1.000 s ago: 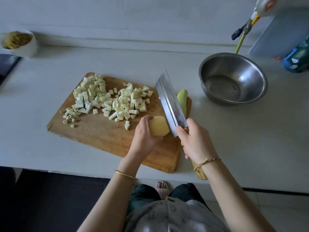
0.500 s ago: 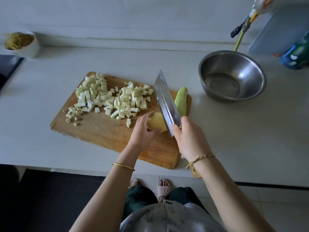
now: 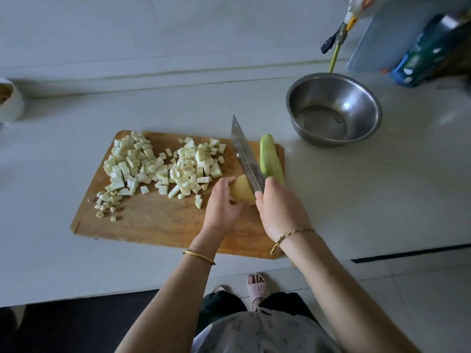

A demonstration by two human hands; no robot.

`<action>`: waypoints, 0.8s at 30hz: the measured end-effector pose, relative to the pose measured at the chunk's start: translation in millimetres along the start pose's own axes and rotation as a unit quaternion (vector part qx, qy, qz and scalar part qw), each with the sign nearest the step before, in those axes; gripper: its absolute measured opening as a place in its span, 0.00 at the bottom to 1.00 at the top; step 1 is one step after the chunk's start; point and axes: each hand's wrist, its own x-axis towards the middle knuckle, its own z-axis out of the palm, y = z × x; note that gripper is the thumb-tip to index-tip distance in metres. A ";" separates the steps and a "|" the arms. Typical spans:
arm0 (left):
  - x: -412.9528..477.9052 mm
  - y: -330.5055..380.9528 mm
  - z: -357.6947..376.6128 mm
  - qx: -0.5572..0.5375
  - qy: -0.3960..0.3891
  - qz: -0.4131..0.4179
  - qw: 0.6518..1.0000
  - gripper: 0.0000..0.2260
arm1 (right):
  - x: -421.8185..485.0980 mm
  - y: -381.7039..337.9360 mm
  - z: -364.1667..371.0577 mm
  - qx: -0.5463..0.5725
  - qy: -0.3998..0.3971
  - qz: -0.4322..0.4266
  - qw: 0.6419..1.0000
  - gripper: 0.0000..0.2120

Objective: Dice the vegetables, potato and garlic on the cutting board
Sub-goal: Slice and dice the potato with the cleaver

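Note:
A peeled yellow potato point(image 3: 241, 190) lies on the wooden cutting board point(image 3: 158, 222), near its right side. My left hand point(image 3: 222, 206) grips the potato from the left. My right hand point(image 3: 280, 208) holds the cleaver point(image 3: 246, 155) by its handle, and the blade rests on the potato's right part. Just right of the blade lies a peeled pale green vegetable point(image 3: 270, 157). Two heaps of pale diced vegetable point(image 3: 163, 164) cover the board's far half. Small chopped garlic pieces point(image 3: 107, 203) sit at the board's left.
A steel bowl point(image 3: 334, 108) stands on the counter behind and right of the board. A white cup point(image 3: 10, 101) is at the far left edge. A blue bottle point(image 3: 418, 64) and a white board lean at the back right. The counter's front edge runs just below the cutting board.
The cleaver has tipped from a raised slant down onto the potato, and my right hand has closed in beside my left. My left hand keeps its hold on the potato.

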 end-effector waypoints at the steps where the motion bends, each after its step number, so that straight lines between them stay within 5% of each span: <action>1: 0.5 0.8 -1.1 0.003 -0.001 0.001 1.000 0.28 | 1.9 -3.1 0.4 0.002 -0.003 0.006 1.000 0.08; 24: 14.6 -5.2 -4.1 0.038 -0.020 0.016 0.999 0.28 | 17.1 -0.6 17.9 0.013 -0.012 0.037 0.999 0.09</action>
